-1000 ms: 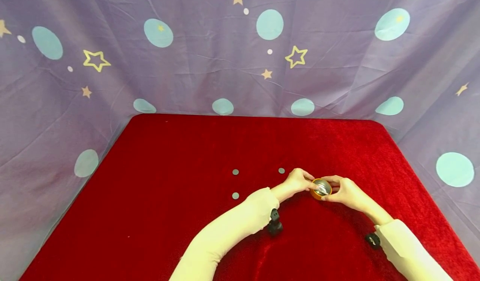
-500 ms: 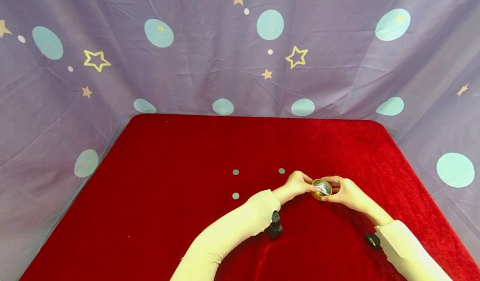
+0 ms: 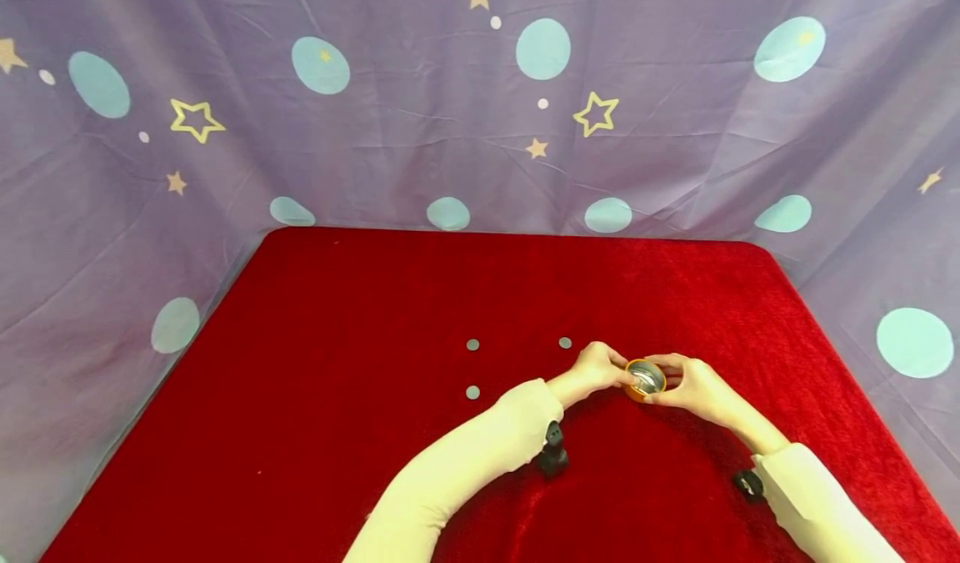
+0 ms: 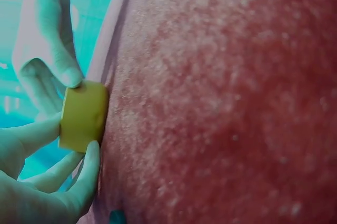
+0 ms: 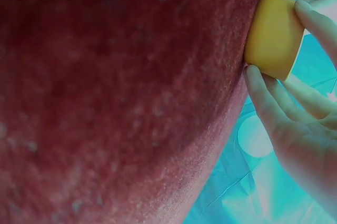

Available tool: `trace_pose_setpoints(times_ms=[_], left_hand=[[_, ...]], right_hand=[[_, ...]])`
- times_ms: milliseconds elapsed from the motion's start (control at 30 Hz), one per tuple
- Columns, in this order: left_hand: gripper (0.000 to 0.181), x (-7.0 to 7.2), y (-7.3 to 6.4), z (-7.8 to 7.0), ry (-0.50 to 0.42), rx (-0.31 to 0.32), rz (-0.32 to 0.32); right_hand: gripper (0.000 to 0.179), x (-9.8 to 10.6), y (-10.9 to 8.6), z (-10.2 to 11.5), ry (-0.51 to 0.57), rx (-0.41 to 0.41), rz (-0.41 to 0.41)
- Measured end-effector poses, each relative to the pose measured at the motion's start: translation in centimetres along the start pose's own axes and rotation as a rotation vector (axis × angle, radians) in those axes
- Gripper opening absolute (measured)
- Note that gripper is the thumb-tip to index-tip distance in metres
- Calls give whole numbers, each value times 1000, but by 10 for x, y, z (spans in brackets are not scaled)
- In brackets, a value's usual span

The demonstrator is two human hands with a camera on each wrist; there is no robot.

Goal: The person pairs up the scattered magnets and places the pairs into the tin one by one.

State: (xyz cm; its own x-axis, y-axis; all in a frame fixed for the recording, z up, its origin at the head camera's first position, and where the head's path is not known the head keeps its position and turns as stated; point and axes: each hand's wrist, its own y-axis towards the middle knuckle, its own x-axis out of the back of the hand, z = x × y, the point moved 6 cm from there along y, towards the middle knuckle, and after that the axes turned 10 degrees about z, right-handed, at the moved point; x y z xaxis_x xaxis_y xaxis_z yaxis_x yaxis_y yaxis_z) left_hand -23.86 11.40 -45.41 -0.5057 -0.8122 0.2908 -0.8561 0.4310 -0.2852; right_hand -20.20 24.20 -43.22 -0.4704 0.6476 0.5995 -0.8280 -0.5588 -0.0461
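A small round bowl, yellow-orange outside and shiny metal inside, stands upright on the red cloth at the right of the head view. My left hand pinches its left side, the thumb at the rim and fingers along the wall. From the right, my right hand grips it between thumb and fingers. The left wrist view shows the bowl's smooth yellow wall with fingertips of both hands on it. In the right wrist view, the right hand's fingers touch the wall low down, near the cloth.
Three small grey discs lie left of the hands: one near the left hand, a far left disc and a nearer left disc. Red velvet cloth covers the table. A purple patterned curtain hangs behind and at the sides.
My left hand has dropped very slightly toward the near side while staying at the bowl. Bright reflections inside the bowl look different. The right hand and the discs hold their places.
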Motion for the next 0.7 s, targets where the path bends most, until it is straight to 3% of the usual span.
trace_pose_setpoints(times_ms=[100,200,500,700], left_hand=[[23,3,-3,0,-69,-12,59],[24,10,-9,-5,-37,-47,117],[25,38,-36,-12,234,-179,219],[25,58,-55,-13,403,-279,247]], right_hand=[[52,-1,1,2,-12,4,8],[52,0,0,5,-53,11,6],[51,7,-3,21,-265,-24,-46],[43,8,-2,40,-405,15,-105]])
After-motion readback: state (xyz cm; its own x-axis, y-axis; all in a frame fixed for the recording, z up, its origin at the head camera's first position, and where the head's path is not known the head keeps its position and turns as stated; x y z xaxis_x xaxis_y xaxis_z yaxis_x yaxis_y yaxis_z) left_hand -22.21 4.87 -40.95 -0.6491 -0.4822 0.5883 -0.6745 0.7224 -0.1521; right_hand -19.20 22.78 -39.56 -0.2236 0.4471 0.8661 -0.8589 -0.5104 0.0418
